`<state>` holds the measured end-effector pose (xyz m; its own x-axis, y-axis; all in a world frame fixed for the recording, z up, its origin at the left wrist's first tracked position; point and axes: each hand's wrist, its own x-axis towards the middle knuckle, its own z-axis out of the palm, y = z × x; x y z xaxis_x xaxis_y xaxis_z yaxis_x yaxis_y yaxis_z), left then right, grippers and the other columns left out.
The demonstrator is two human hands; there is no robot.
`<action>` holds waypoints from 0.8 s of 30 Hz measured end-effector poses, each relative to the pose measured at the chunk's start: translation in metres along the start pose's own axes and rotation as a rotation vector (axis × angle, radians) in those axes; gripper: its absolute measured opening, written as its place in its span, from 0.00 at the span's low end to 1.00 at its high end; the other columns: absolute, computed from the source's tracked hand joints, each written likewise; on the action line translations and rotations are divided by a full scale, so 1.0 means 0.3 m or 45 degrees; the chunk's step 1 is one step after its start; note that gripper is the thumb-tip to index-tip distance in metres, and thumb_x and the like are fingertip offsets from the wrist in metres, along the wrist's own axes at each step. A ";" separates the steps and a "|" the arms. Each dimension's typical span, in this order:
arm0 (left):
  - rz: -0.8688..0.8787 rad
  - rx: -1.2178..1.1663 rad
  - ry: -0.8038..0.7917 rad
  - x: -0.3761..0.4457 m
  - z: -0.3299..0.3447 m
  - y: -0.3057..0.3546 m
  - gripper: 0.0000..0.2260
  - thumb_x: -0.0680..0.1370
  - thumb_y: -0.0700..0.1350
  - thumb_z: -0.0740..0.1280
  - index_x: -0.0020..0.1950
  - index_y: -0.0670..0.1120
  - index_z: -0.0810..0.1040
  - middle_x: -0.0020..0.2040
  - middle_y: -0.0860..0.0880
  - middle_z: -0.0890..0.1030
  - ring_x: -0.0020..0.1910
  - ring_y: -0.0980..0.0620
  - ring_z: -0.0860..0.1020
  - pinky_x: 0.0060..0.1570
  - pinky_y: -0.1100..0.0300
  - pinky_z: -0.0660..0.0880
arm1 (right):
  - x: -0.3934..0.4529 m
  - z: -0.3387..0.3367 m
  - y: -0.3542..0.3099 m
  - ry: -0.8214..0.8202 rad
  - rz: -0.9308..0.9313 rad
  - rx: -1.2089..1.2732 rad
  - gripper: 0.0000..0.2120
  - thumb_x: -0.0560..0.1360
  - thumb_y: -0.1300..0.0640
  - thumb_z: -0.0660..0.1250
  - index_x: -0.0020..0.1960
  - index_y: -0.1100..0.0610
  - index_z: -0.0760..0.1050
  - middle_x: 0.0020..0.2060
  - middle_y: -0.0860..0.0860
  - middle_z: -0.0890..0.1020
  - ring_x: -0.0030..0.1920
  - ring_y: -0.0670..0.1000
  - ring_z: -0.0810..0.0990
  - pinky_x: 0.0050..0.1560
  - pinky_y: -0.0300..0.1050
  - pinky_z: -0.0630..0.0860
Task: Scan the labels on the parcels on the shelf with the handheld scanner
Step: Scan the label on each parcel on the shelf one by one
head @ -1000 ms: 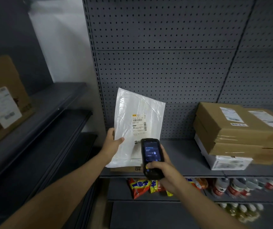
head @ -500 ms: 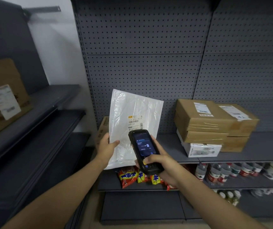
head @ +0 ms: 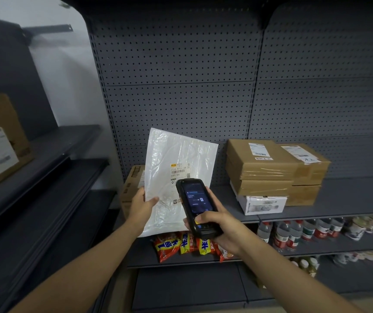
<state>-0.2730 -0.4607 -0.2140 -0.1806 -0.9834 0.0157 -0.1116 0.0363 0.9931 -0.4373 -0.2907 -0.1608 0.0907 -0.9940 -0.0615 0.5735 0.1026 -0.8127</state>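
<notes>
head | 1 white mailer (head: 176, 177), 1 scanner (head: 195, 206), 5 stacked boxes (head: 269, 172) right of mailer on shelf (head: 339, 199) | left hand (head: 141, 205) clamped on mailer's left edge | right hand (head: 220, 229) wrapped round scanner, overlapping mailer's label (head: 180, 169)

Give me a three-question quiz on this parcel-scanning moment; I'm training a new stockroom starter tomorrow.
1. True or false: the left hand holds the white poly mailer upright by its left edge.
2. Which hand holds the handheld scanner?
A. left
B. right
C. both
3. Fill in: the white carton lies at the ______ of the stack of brown boxes on the shelf.

Key
1. True.
2. B: the right hand has its grip round the scanner's lower end, screen facing the camera, in front of the mailer's label.
3. bottom.
</notes>
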 end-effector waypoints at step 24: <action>0.033 -0.023 -0.020 -0.040 0.083 0.005 0.15 0.77 0.36 0.66 0.62 0.48 0.73 0.58 0.47 0.79 0.59 0.46 0.77 0.61 0.43 0.74 | -0.057 -0.090 0.000 0.044 -0.028 -0.052 0.34 0.63 0.74 0.66 0.66 0.52 0.73 0.54 0.61 0.81 0.46 0.61 0.83 0.47 0.51 0.82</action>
<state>-0.2952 -0.4445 -0.2155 -0.1983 -0.9794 0.0394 -0.0888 0.0580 0.9944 -0.4608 -0.2749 -0.1753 0.0496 -0.9968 -0.0630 0.5411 0.0799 -0.8372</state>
